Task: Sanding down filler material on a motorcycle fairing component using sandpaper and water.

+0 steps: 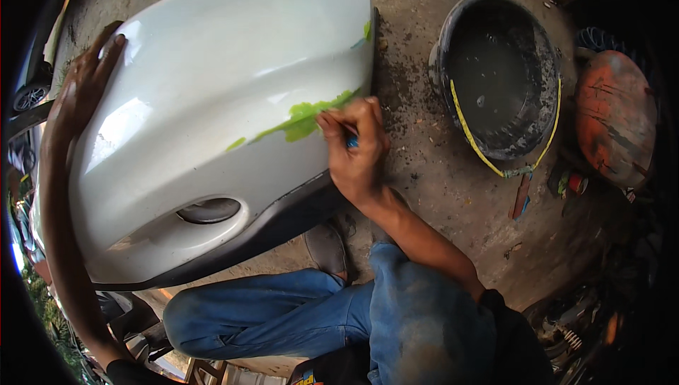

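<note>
A glossy white car bumper with a dark lower edge lies in front of me, a round recess in its near side. Bright green patches of what looks like filler run along its crease, and a smaller one sits at the right end. Against the bumper's far left edge my left hand lies with fingers stretched out. My right hand is pinched closed at the right end of the main green patch. Something small with a blue part shows between its fingers; its kind is hidden, and the fingertips are slightly blurred.
A black bucket of murky water, with a yellow handle, stands on the concrete floor to the right. Beyond it leans a worn orange-red panel. My jeans-covered legs are close below the bumper. Dark machine parts lie lower right.
</note>
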Motion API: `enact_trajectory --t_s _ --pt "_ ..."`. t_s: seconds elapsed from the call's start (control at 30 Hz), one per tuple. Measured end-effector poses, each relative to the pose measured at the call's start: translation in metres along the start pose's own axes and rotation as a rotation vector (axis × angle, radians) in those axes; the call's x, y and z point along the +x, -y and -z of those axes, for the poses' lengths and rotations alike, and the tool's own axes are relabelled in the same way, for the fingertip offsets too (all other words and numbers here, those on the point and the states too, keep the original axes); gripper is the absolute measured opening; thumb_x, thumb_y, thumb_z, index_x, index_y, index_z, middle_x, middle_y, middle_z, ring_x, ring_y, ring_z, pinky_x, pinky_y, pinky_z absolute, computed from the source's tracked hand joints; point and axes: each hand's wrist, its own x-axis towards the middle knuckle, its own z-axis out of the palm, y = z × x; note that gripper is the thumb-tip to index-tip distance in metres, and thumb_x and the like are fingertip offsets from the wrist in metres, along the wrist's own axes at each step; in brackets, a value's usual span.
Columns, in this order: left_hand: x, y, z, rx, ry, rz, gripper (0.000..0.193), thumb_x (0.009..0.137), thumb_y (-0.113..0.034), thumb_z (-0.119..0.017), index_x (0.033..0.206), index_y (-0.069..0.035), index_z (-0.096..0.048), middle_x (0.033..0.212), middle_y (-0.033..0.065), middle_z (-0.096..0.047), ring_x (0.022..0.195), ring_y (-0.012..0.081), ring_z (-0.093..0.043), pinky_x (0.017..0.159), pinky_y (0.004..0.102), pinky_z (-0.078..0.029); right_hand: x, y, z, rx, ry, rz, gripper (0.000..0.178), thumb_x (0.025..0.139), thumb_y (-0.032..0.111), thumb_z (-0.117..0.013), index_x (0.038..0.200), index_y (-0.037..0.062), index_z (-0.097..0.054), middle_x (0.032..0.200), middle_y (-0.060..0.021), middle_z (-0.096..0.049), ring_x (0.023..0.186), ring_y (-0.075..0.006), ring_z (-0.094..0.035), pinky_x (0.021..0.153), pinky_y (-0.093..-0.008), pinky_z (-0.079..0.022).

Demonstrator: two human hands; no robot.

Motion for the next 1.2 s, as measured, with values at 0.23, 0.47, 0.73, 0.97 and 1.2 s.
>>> enact_trajectory --t_s 0.23,0.47,0.73,0.97,1.2 --pt "-0.007 -0.011 0.01 0.238 0.142 -0.001 0.045 0.115 -0.02 -0.041 0.16 -0.021 -0.047 0.167 0.0153 -0.041 0.139 0.0422 -0.055 0.12 0.046 -0.044 -0.005 -0.006 0.001 0.047 -0.077 -0.324 0.027 0.102 0.021 -0.074 0.089 0.0038 -0.059 0.087 -0.0077 -0.061 0.082 -0.0234 -0.06 0.076 -0.039 -0.051" --pt "-0.012 -0.009 0.029 0.12 0.114 -0.015 0.048 0.111 -0.009 -0.046 0.159 -0.014 -0.049 0.165 0.0175 -0.043 0.142 0.04 -0.053 0.116 0.0456 -0.047 0.018 -0.011 0.001 0.02 -0.097 -0.196 0.025 0.105 0.022 -0.071 0.097 0.001 -0.06 0.096 -0.0119 -0.061 0.085 -0.0212 -0.063 0.074 -0.0358 -0.056" --pt "0.002 0.002 0.002 -0.187 0.051 0.151 0.057 0.104 -0.001 -0.053 0.16 -0.014 -0.047 0.162 0.0176 -0.047 0.134 0.0417 -0.059 0.112 0.0454 -0.05 0.015 -0.008 0.005 0.024 -0.033 -0.031 0.021 0.097 0.021 -0.078 0.09 0.0075 -0.063 0.085 -0.0013 -0.064 0.086 -0.0222 -0.058 0.078 -0.0383 -0.045" --pt "-0.001 0.019 0.009 0.11 0.06 -0.169 0.055 0.107 -0.004 -0.05 0.161 -0.015 -0.046 0.16 0.0178 -0.049 0.136 0.0414 -0.058 0.116 0.0449 -0.047 0.023 0.031 -0.01 -0.087 0.094 0.274 0.019 0.098 0.025 -0.076 0.091 0.0105 -0.065 0.083 0.0025 -0.066 0.085 -0.0191 -0.056 0.084 -0.0383 -0.041" --pt "-0.007 0.021 0.0 0.368 -0.035 -0.333 0.046 0.115 -0.038 -0.04 0.154 -0.018 -0.056 0.161 0.014 -0.051 0.14 0.0367 -0.057 0.116 0.0484 -0.046 0.024 0.011 -0.003 -0.021 0.127 0.282 0.022 0.096 0.028 -0.08 0.091 0.012 -0.066 0.08 0.0006 -0.064 0.087 -0.0169 -0.055 0.081 -0.0375 -0.044"
